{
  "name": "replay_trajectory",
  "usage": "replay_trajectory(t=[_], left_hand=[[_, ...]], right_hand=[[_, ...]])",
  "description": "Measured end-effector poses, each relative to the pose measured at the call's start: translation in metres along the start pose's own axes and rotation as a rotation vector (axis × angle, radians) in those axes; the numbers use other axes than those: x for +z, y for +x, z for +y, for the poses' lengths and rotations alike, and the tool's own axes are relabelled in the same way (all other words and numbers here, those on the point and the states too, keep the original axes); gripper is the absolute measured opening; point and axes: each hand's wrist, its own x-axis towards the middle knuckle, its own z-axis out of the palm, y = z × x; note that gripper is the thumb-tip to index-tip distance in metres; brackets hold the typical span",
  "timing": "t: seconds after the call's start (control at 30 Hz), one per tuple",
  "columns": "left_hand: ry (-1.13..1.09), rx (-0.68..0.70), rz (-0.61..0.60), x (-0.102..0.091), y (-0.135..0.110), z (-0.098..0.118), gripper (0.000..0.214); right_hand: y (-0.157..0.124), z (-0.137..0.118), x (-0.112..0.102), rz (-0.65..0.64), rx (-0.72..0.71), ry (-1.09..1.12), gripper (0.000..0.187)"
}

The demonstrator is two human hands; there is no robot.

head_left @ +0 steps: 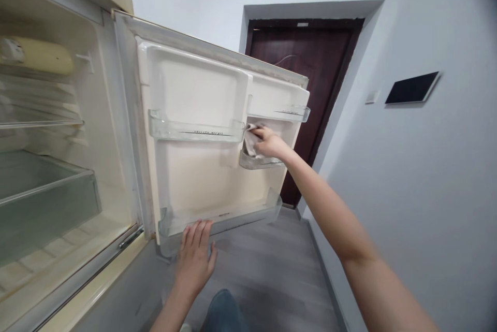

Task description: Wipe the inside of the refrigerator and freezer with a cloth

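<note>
While the refrigerator's cream interior (111, 140) lies exposed at left, its refrigerator door (202, 78) stands wide, left hand (196, 257) unclenched against the lowest bin (252, 219) above grey floor (272, 270), cloth (250, 144) grasped by right hand (272, 144) at the small bin (256, 163), dark red door (326, 52) behind, black panel (411, 88) on pale wall (419, 176).

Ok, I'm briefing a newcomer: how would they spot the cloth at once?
Find the open fridge door, then the two short clear bins at its right. The pale cloth is in the right hand, at the lower short bin. It is crumpled, unlike the smooth, clear bins.
</note>
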Motion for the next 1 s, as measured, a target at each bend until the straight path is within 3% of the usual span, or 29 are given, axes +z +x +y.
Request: replay_trajectory(t=[0.13,0.23,0.57,0.63,0.73,0.8,0.87,0.93,1.0], left_hand=[[0.014,0.013,0.011,0.000,0.000,-0.001,0.042],[0.029,0.024,0.007,-0.001,-0.001,-0.002,0.042],[0.030,0.045,0.006,-0.009,-0.001,-0.005,0.042],[0.026,0.035,0.006,-0.009,-0.001,-0.004,0.042],[0.029,0.028,0.021,-0.008,-0.001,-0.003,0.041],[0.031,0.028,0.026,-0.008,-0.002,-0.003,0.041],[0.032,0.027,0.022,-0.007,-0.002,-0.003,0.041],[0.034,0.027,0.014,-0.007,-0.003,-0.004,0.041],[0.037,0.037,0.015,-0.006,-0.004,-0.005,0.041]], right_hand=[[-0.006,-0.022,0.000,-0.351,-0.038,-0.113,0.037],[-0.007,-0.023,-0.007,-0.426,-0.088,-0.216,0.042],[-0.013,0.032,-0.043,-0.338,0.138,-0.472,0.036],[-0.015,0.033,-0.054,-0.303,0.138,-0.449,0.032],[-0.020,0.013,-0.065,-0.189,0.091,-0.272,0.030],[-0.028,-0.008,-0.061,-0.145,0.006,-0.140,0.030],[-0.040,-0.027,-0.046,-0.205,-0.123,-0.106,0.029],[-0.053,-0.036,-0.023,-0.236,-0.226,-0.187,0.033],[-0.065,-0.034,0.001,-0.161,-0.289,-0.328,0.036]])
